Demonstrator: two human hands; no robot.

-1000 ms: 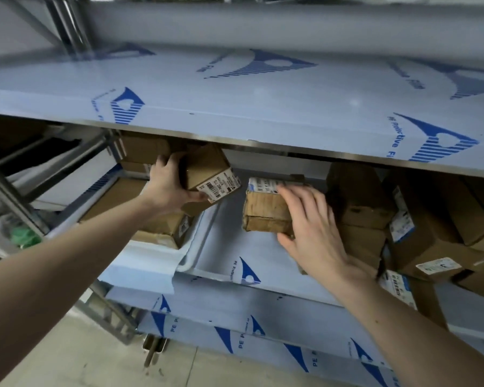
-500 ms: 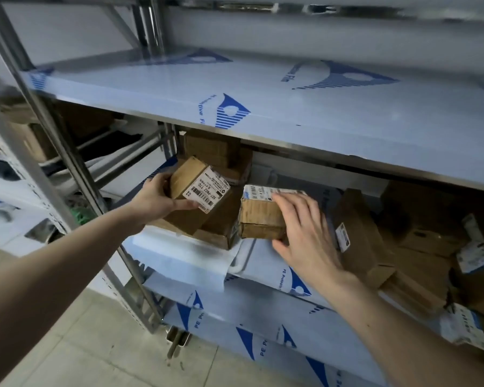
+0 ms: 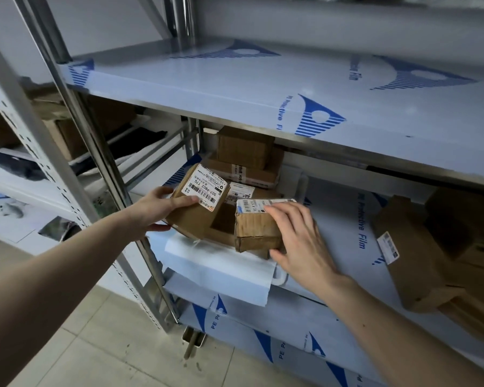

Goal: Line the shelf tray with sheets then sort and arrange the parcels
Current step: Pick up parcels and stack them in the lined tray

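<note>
The left hand (image 3: 154,212) grips a tilted cardboard parcel (image 3: 199,203) with a barcode label, thumb on top and fingers under its near edge. The right hand (image 3: 299,241) holds a smaller, crumpled parcel (image 3: 256,229), fingers curved over its top and thumb below; whether this one sits on the pile or is lifted, I cannot tell. Both are over the left end of the middle shelf (image 3: 344,247), at about 10 o'clock from the right wrist.

I judge that the lining step is done here, because a pale sheet (image 3: 218,261) lies under the boxes and hangs over the shelf front, and that sorting is now in hand. The next move probably needs each parcel set down flat, label readable, in its own group.

Behind the hands, at 12 o'clock, a stack of parcels (image 3: 245,157) fills the corner and leaves little room. At 3 o'clock a heap of larger boxes (image 3: 430,258) leans untidily. The steel post (image 3: 101,163) at 9 o'clock stands close to the left forearm.
</note>
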